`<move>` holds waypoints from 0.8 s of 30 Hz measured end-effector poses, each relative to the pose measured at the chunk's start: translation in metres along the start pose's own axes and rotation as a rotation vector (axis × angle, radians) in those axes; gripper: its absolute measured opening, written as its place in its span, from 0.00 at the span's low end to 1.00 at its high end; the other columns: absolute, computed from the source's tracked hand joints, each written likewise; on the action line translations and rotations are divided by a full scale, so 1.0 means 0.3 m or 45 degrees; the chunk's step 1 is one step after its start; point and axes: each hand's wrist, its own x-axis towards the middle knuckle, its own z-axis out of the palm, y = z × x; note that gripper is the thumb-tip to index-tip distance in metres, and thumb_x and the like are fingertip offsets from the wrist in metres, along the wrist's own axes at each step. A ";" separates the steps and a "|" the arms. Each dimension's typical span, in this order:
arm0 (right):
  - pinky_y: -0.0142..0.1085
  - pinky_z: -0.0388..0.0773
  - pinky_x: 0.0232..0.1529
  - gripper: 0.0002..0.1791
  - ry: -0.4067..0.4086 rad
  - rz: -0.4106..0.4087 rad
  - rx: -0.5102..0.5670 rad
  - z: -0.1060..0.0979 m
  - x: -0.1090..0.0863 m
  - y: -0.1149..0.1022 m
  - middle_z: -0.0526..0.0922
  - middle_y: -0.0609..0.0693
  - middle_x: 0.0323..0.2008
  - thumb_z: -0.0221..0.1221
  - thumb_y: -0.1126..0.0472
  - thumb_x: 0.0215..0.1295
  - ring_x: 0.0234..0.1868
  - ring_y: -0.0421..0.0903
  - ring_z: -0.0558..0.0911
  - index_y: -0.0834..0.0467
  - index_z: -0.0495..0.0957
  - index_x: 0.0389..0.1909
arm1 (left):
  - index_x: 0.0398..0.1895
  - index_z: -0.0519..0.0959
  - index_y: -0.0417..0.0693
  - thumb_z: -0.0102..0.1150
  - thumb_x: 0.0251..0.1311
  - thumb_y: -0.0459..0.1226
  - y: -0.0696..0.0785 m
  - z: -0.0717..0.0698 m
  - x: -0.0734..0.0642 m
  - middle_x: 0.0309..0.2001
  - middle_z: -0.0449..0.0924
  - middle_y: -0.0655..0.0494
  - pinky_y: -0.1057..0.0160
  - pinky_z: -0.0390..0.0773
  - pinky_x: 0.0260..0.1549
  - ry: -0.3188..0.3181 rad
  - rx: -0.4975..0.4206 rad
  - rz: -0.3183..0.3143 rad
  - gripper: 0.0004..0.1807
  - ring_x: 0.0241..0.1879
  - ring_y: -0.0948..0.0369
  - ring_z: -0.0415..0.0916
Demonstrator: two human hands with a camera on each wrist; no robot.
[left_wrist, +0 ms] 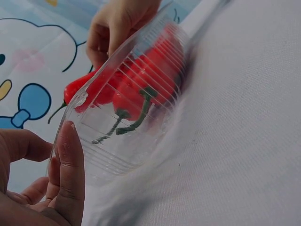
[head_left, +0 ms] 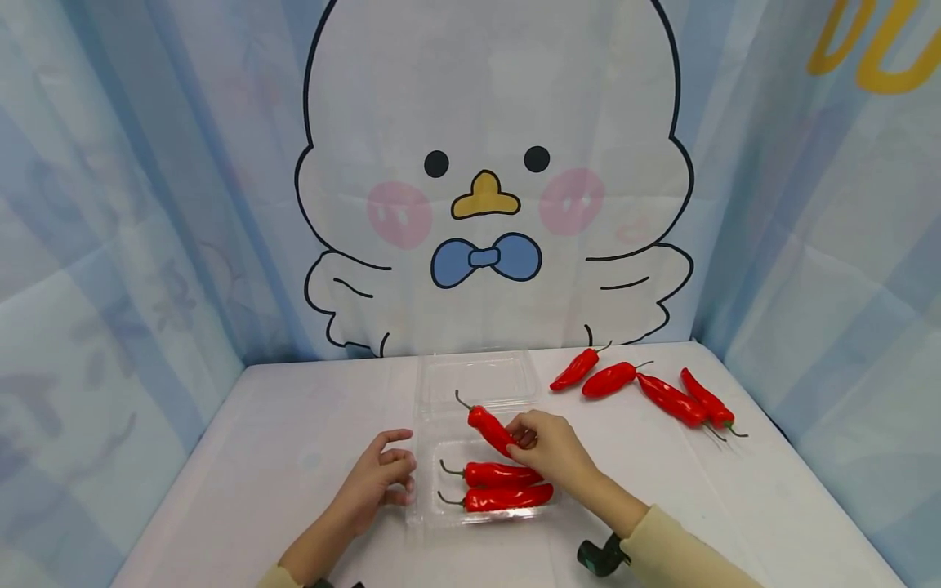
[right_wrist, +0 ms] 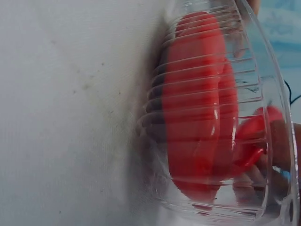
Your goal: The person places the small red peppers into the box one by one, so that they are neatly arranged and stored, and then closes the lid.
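My right hand (head_left: 546, 441) pinches a red chili pepper (head_left: 488, 429) by its lower end, its green stem pointing up and left. That pepper is over the back of a clear plastic box (head_left: 422, 510). Inside the box, two more red peppers (head_left: 509, 498) lie side by side, stems to the left. At the box's left edge is my left hand (head_left: 378, 482), fingers apart and loosely bent. In the left wrist view, the left fingertips (left_wrist: 68, 134) are right at the box's rim. Through the ribbed wall in the right wrist view, the peppers (right_wrist: 195, 108) show large.
The box's clear lid (head_left: 478, 380) lies folded back behind it. Several more red peppers (head_left: 610, 380) lie at the table's back right. A dark camera mount (head_left: 603, 557) is beside the right sleeve. Printed curtains (head_left: 485, 98) stand behind and along both sides of the white table (head_left: 294, 457).
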 end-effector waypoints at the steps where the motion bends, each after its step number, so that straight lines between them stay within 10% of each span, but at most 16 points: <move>1: 0.34 0.86 0.39 0.12 -0.005 -0.010 -0.019 0.001 -0.001 -0.002 0.85 0.44 0.35 0.73 0.67 0.58 0.35 0.39 0.82 0.54 0.86 0.42 | 0.72 0.62 0.43 0.58 0.68 0.30 0.000 -0.001 0.000 0.39 0.76 0.53 0.64 0.83 0.23 0.000 -0.002 -0.002 0.31 0.27 0.61 0.76; 24: 0.36 0.85 0.43 0.08 -0.135 -0.210 -0.410 0.014 -0.013 -0.005 0.85 0.44 0.37 0.71 0.62 0.62 0.37 0.40 0.82 0.56 0.89 0.42 | 0.72 0.62 0.44 0.58 0.68 0.31 -0.002 -0.010 0.000 0.40 0.77 0.52 0.64 0.82 0.23 -0.022 -0.023 -0.009 0.31 0.28 0.61 0.76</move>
